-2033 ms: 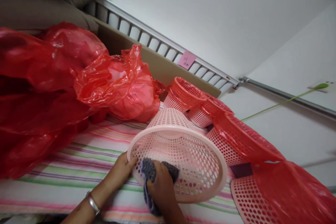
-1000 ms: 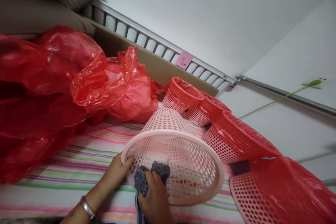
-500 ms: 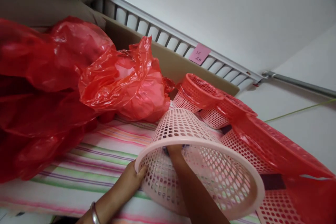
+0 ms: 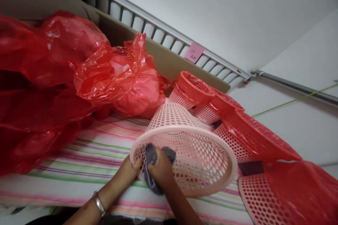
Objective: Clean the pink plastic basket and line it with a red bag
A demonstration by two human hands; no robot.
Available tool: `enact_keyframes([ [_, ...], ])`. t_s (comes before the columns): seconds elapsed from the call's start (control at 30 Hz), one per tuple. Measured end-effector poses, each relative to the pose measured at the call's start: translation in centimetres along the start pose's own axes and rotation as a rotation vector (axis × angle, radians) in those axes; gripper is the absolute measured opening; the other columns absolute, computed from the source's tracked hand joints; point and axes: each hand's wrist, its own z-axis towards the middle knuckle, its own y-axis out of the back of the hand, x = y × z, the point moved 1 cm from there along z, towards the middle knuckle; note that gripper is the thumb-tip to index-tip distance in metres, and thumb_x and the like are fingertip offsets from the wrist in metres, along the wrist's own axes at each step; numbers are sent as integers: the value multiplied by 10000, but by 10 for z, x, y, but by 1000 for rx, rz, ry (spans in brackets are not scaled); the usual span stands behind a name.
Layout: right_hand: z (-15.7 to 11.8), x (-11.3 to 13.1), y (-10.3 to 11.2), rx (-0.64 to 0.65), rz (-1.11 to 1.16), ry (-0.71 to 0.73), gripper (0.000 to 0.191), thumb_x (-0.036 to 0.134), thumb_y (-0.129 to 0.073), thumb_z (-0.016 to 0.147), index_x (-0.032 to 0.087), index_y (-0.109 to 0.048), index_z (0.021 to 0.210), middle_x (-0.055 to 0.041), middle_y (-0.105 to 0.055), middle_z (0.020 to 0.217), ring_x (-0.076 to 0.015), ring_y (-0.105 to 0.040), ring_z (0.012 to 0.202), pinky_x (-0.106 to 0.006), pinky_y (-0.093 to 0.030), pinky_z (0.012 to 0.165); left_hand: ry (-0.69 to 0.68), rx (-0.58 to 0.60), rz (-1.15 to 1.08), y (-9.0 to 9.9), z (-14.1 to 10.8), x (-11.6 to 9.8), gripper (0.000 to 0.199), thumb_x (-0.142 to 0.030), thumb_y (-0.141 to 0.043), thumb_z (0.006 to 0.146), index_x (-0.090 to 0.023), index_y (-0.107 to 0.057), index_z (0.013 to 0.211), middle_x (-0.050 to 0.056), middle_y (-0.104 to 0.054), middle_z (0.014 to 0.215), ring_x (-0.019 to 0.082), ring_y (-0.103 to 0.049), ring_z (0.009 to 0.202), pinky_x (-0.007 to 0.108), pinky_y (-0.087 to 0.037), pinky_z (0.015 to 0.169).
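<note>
At the pink basket's mouth [image 4: 198, 160], grey cloth [image 4: 151, 154] tight in right fingers [image 4: 161, 161], rim [image 4: 182, 129] in left fingers [image 4: 137, 164]

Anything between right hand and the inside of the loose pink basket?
Nothing visible: the pink basket's mouth faces the person, with the right hand and gray cloth at it. The left hand grips the left edge.

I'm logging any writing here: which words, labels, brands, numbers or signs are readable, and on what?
"311" or "S11", first character unclear: upper line on the pink paper note.
Lower line: too small and blurred to read.
No other text is readable.
</note>
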Motion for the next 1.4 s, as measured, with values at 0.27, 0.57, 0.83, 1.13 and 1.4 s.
enact_keyframes([
  [0.27, -59, -9, 42, 178, 217, 8, 585, 235, -564, 553, 214, -557, 1138, -62, -651, 1034, -250, -603, 937, -344, -470, 847, 117, 41, 59, 2, -1, 5, 465, -408, -506, 765, -77, -645, 1061, 125, -734, 896, 290, -668, 826, 375, -552, 705],
  [0.57, 104, -23, 33, -130, -214, -150, 488, 402, -518, 801, 158, -544, 1223, -142, -544, 1254, -273, -467, 1195, -363, -366, 970, 245, 144, -8, 0, -5, 0, 550, -448, -468, 812, -116, -519, 1248, 129, -728, 928, 256, -679, 700, 287, -530, 471],
  [0.83, 140, -41, 11, -8, -239, -198, 388, 379, -497, 818, 227, -616, 1155, -65, -596, 1213, -238, -495, 1168, -292, -359, 947, 41, 62, 183, 21, 7, -27, 356, -359, -475, 808, -100, -650, 980, 113, -725, 947, 276, -646, 912, 348, -494, 829],
  [1.13, 85, -11, 11, 94, -221, -151, 427, 294, -550, 710, 174, -604, 1116, -100, -655, 1009, -236, -601, 933, -288, -426, 776, 36, 8, 107, 15, 8, -6, 408, -370, -471, 769, -109, -670, 1011, 113, -742, 933, 269, -656, 921, 328, -506, 820],
  [1.4, -36, 2, 8, 173, -108, 135, 404, 193, -541, 584, 234, -602, 980, -42, -583, 960, -214, -540, 910, -300, -393, 819, 67, -13, 107, 16, 9, 7, 410, -422, -476, 763, -80, -682, 853, 110, -744, 798, 278, -670, 804, 318, -517, 713],
])
